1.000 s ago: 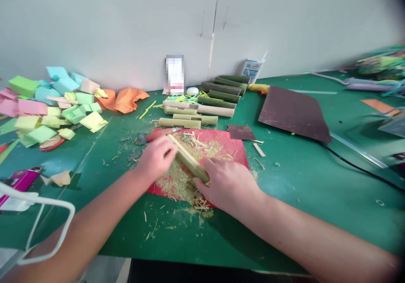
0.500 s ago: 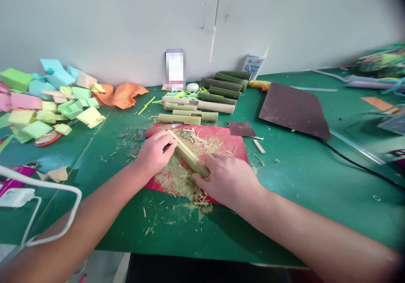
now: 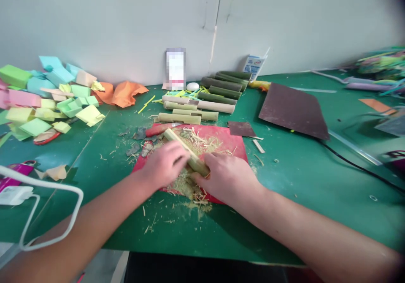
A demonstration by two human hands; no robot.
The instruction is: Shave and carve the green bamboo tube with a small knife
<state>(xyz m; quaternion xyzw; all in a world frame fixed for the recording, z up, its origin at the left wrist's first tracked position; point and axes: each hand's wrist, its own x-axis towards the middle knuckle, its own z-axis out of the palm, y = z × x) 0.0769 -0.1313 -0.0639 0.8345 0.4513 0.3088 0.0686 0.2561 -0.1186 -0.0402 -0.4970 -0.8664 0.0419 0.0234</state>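
Note:
A pale bamboo stick [image 3: 179,141] lies slanted on a red mat [image 3: 236,143] strewn with shavings [image 3: 182,183]. My right hand [image 3: 229,179] is closed round the stick's near end. My left hand [image 3: 164,164] has its fingers curled over the middle of the stick, right beside my right hand. Anything else under the left fingers is hidden. A red-handled tool [image 3: 158,128] lies at the mat's far left corner, untouched.
Peeled and dark green bamboo pieces [image 3: 202,105] lie in rows behind the mat. A brown sandpaper sheet [image 3: 294,110] and a small scrap [image 3: 241,129] lie to the right. Coloured folded papers [image 3: 47,101] fill the left. A white cable [image 3: 47,188] loops at the near left; a black cable [image 3: 354,164] runs at the right.
My left hand has slid down the stick toward my right hand, uncovering the stick's far end. My right hand has kept its hold in place.

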